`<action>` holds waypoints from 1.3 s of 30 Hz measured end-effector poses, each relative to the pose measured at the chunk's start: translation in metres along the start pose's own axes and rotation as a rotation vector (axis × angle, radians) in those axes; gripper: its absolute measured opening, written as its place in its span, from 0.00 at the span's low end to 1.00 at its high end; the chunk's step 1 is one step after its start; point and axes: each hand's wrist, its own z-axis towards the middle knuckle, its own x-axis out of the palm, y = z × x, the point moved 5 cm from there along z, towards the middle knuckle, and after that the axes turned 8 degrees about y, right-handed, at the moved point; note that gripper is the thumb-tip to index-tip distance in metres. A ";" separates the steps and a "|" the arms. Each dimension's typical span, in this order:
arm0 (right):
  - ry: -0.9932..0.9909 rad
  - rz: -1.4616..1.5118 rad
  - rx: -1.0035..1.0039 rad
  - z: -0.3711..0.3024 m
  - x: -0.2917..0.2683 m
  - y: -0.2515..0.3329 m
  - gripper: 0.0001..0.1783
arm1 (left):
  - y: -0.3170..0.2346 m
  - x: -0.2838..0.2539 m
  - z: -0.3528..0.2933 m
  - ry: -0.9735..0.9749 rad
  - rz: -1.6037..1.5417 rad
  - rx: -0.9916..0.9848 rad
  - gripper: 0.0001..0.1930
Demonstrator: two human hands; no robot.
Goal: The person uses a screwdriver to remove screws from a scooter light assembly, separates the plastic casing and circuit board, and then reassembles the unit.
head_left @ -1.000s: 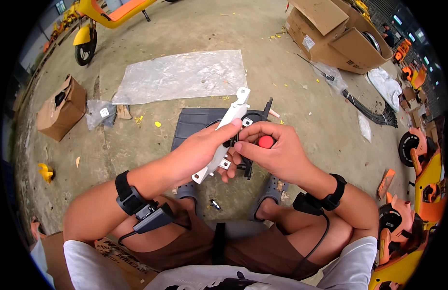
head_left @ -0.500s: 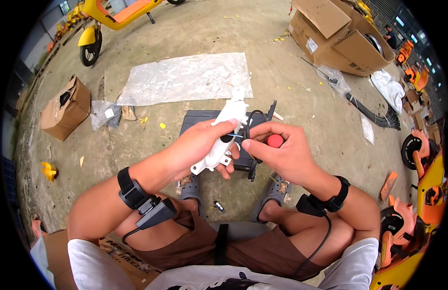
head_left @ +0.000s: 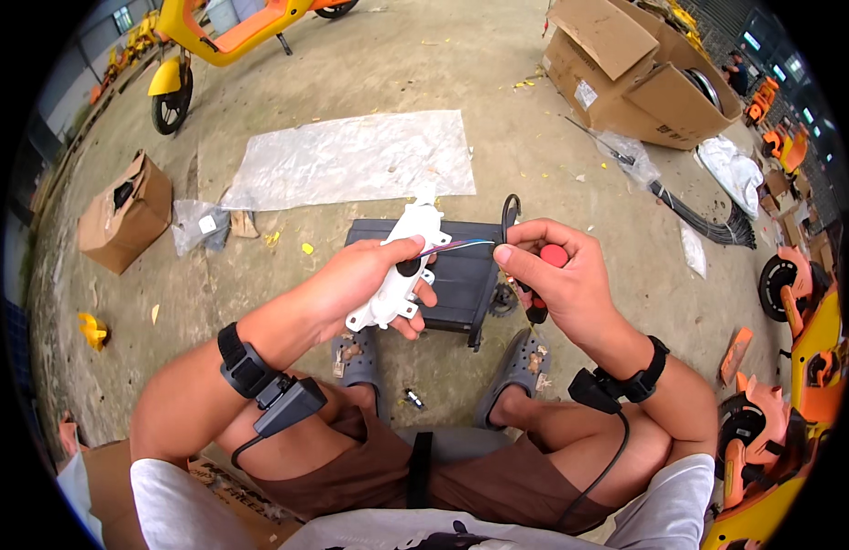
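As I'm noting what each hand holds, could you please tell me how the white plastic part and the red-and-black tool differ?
Colour: the white plastic part is mostly white; the red-and-black tool mixes red and black.
Visibility: most of the white plastic part shows; the right hand hides much of the tool.
Holder: the left hand has the white plastic part, the right hand the tool.
Both are hand-held.

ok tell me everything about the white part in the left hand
The white part is long and narrow, apparently plastic, with holed tabs along its right side and at its near end. It slants, far end to the right, above a dark panel. The left hand grips it, thumb on top, fingers beneath. A black round spot sits by the thumb; thin coloured wires run from near it to the right hand.
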 end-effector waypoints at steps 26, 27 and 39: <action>-0.372 0.242 0.058 0.025 -0.049 -0.084 0.18 | 0.001 -0.016 0.037 -0.255 -0.137 0.375 0.16; -0.423 0.237 0.034 0.029 -0.049 -0.084 0.18 | -0.001 -0.001 0.032 -0.254 -0.131 0.324 0.17; -0.283 -0.143 -0.453 0.039 -0.006 -0.052 0.13 | -0.016 0.079 0.031 -0.209 0.100 0.127 0.22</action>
